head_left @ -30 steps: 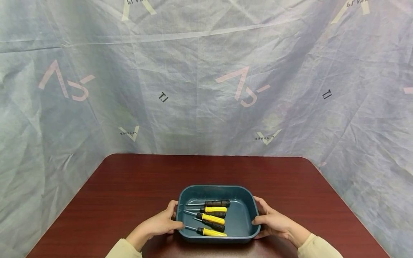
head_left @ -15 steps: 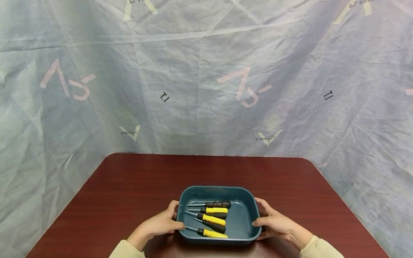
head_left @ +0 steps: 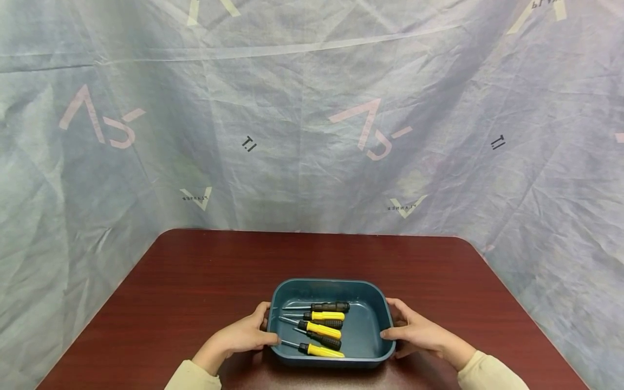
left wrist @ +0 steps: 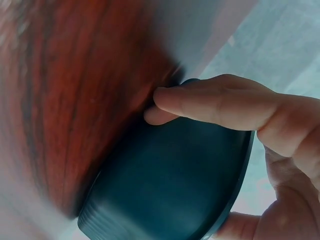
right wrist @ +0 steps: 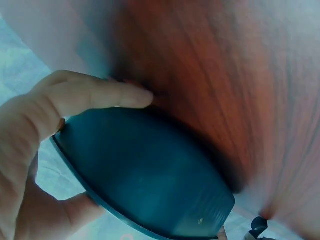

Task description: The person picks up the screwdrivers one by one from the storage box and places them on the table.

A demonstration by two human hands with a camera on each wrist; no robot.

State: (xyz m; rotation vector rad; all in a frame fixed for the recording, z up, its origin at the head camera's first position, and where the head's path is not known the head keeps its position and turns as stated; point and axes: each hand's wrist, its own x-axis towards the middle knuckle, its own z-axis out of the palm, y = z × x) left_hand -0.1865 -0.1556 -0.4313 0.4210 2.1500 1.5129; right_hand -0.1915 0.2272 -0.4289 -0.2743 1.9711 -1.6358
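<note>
A dark teal rectangular plastic bin [head_left: 363, 327] stands level near the table's front edge. My left hand [head_left: 241, 336] grips its left end, thumb over the rim and fingers along the outer wall [left wrist: 165, 170] low down. On the right end, my right hand [head_left: 424, 335] holds the bin the same way, thumb inside the rim and fingers against the outer wall [right wrist: 135, 165]. Several screwdrivers lie inside, shafts pointing left: some have yellow handles, such as the front screwdriver [head_left: 324, 351], others black, such as the rear screwdriver [head_left: 333, 307]. Some overlap. Whether the base touches the table cannot be told.
The dark red wooden table [head_left: 219, 265] extends behind the bin and to both sides. A wrinkled grey cloth [head_left: 292, 179] with printed letters hangs behind the table's far edge and along both sides.
</note>
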